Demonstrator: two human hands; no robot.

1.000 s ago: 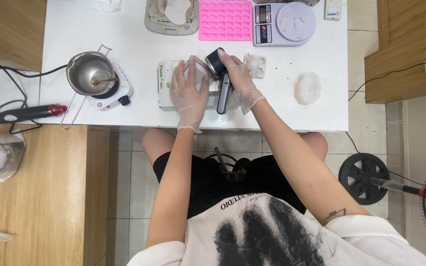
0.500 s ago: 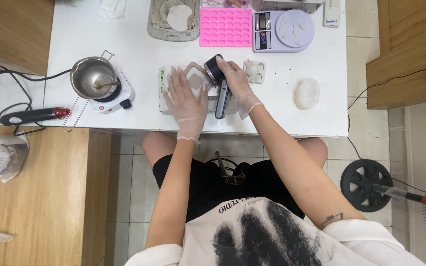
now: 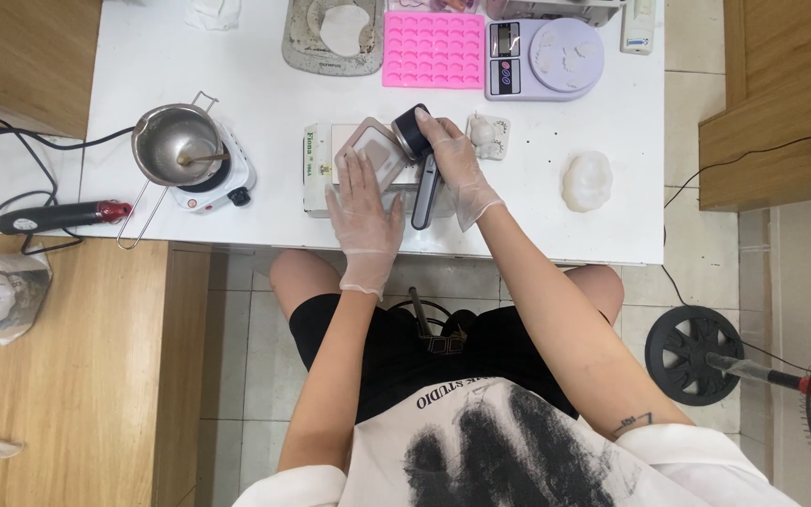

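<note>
Heat gun (image 3: 421,169) lies near the front edge of the desk (image 3: 237,84), its round nozzle pointing at a tilted square mould (image 3: 374,150) that sits on a white box (image 3: 316,169). The right hand (image 3: 457,164) is wrapped around the gun's head, fingers curled. The left hand (image 3: 365,211) lies flat and spread on the mould's near side, pressing it down.

Risk, as I judge it: the nozzle is very close to the gloved left hand, so hot air could soften the glove. The mould is tipped up, so a slack press could let it slide off the box.

Room is tight behind, with a pink tray (image 3: 432,49) and a scale (image 3: 544,58) by the back edge. To the left, a pot (image 3: 175,141) sits on a small hotplate (image 3: 222,183). The right end holds only a pale lump (image 3: 586,180), with open surface around it.
</note>
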